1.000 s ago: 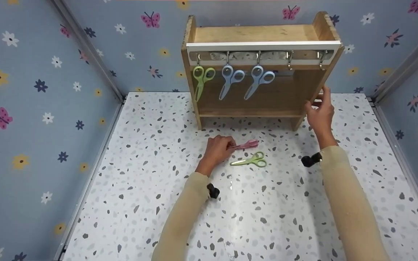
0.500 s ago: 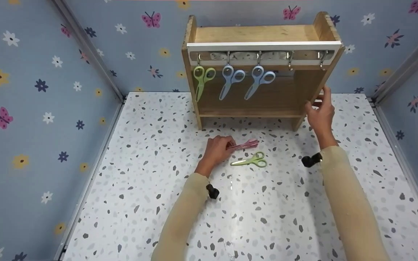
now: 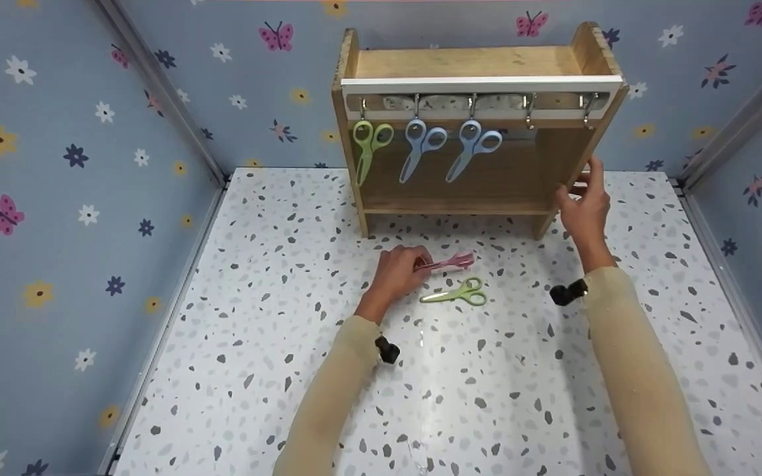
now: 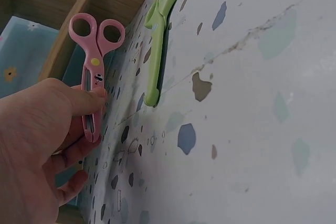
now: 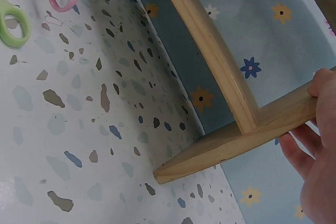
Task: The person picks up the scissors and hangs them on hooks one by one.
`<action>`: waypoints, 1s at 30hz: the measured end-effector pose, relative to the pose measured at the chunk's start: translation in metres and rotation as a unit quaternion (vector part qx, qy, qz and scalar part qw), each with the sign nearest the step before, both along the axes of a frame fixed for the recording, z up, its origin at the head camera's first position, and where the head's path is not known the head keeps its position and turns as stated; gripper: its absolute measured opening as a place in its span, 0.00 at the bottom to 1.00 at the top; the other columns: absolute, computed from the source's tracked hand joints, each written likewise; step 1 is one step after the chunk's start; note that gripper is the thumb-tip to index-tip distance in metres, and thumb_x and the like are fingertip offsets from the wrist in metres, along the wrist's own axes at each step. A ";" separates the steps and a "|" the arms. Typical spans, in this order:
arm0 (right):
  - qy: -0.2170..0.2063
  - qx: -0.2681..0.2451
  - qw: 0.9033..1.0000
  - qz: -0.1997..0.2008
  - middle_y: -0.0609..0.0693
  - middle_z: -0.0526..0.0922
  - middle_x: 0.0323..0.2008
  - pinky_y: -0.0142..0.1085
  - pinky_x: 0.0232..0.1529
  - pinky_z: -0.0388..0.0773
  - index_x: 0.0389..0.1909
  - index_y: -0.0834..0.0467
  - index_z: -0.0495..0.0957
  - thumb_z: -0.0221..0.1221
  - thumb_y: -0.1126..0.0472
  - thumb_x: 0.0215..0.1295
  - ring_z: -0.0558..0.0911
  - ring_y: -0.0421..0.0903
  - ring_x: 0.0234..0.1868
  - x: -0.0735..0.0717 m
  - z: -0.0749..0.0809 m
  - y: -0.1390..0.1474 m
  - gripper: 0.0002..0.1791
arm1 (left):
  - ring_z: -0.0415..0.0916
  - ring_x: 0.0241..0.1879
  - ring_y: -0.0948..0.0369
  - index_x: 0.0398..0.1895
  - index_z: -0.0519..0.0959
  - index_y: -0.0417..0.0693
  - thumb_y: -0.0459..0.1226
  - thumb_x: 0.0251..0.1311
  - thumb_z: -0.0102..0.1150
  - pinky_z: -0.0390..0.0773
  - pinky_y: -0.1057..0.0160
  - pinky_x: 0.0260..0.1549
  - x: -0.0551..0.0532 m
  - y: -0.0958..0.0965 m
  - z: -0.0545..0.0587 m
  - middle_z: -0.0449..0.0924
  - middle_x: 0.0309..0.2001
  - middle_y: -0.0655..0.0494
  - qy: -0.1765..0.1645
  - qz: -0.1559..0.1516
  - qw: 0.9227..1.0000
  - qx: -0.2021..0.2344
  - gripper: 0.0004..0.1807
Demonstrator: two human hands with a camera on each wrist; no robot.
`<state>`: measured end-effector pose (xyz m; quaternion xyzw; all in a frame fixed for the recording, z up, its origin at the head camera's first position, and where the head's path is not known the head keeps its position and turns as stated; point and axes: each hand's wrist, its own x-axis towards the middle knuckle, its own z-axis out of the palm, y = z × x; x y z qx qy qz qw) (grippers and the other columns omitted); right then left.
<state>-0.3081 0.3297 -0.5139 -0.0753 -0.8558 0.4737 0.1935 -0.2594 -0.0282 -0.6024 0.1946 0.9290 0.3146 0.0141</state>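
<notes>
Our left grip (image 3: 399,270) pinches pink plastic scissors (image 4: 94,52) by blades, handles jutting clear; our right grip (image 3: 585,206) holds tan wooden rack (image 3: 460,207).

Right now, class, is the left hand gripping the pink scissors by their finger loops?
No, the left hand pinches the pink scissors along the blades, with both finger loops clear of it.

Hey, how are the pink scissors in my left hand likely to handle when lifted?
The pink scissors should stay stiff, since they look like molded plastic. They're probably light, as your left hand only pinches them. The finger rings may dip or twist, because they stick out beyond your grip at the blade end.
</notes>
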 end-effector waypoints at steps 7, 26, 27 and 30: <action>0.009 0.013 1.000 -0.005 0.64 0.84 0.67 0.54 0.66 0.86 0.90 0.39 0.58 0.55 0.63 0.82 0.88 0.61 0.63 0.001 -0.002 0.000 0.40 | 0.89 0.49 0.49 0.50 0.90 0.50 0.39 0.77 0.69 0.80 0.42 0.58 0.002 0.003 0.005 0.96 0.45 0.51 0.014 -0.004 1.000 -0.005 0.06; -0.007 -0.003 1.000 -0.002 0.61 0.83 0.71 0.55 0.70 0.85 0.88 0.34 0.58 0.56 0.64 0.83 0.86 0.55 0.62 0.000 0.002 -0.001 0.40 | 0.89 0.44 0.48 0.48 0.90 0.51 0.38 0.74 0.71 0.82 0.43 0.52 0.017 -0.005 0.018 0.96 0.43 0.52 0.118 -0.018 0.993 0.005 0.05; -0.006 -0.004 1.000 -0.002 0.61 0.82 0.71 0.56 0.70 0.85 0.89 0.34 0.58 0.56 0.64 0.83 0.86 0.56 0.63 0.000 0.002 -0.001 0.40 | 0.88 0.44 0.48 0.48 0.90 0.51 0.38 0.74 0.71 0.81 0.43 0.52 0.017 -0.006 0.019 0.96 0.43 0.52 0.120 -0.019 0.993 0.005 0.05; -0.006 0.001 1.000 -0.002 0.62 0.82 0.70 0.58 0.70 0.85 0.89 0.36 0.57 0.56 0.63 0.84 0.86 0.59 0.65 0.000 0.001 -0.001 0.40 | 0.88 0.44 0.48 0.48 0.90 0.51 0.38 0.75 0.71 0.81 0.42 0.52 0.019 -0.007 0.021 0.96 0.42 0.52 0.120 -0.020 0.993 0.009 0.05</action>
